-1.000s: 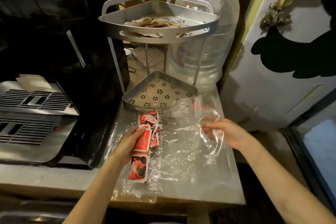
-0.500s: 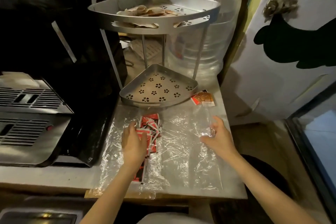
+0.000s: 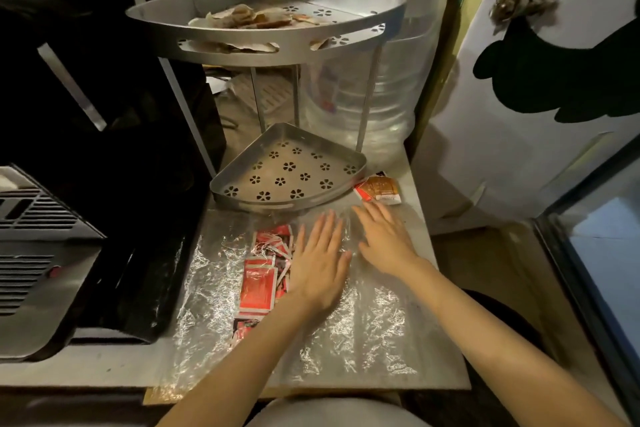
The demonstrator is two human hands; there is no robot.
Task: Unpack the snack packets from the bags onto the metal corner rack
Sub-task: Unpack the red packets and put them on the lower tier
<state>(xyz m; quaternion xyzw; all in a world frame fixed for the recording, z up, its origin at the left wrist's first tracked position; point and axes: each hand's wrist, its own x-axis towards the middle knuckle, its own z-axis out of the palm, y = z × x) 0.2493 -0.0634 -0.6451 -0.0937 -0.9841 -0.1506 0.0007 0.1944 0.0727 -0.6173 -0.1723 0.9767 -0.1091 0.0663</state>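
Both hands lie flat, fingers straight, on the clear bag (image 3: 346, 315) on the table (image 3: 104, 369): left hand (image 3: 320, 265) beside the red packets (image 3: 263, 270) inside it, right hand (image 3: 386, 239) near an orange packet (image 3: 379, 188). Rack (image 3: 289, 170): top shelf holds brown packets (image 3: 249, 17).

Rack (image 3: 287, 172): silver-grey metal, both tiers punched with a flower-shaped hole pattern. Packets on top tier (image 3: 249, 17): tan/beige. Packets in bag (image 3: 263, 274), centre frame: red with white edges. Lone packet (image 3: 379, 189) right of lower tier: orange and red, white strip. Plastic bag (image 3: 346, 322): clear, crinkled glare. Table (image 3: 104, 367): grey. Appliance (image 3: 34, 253) at left: grey, dark slotted grille. Bottle (image 3: 391, 97): clear.
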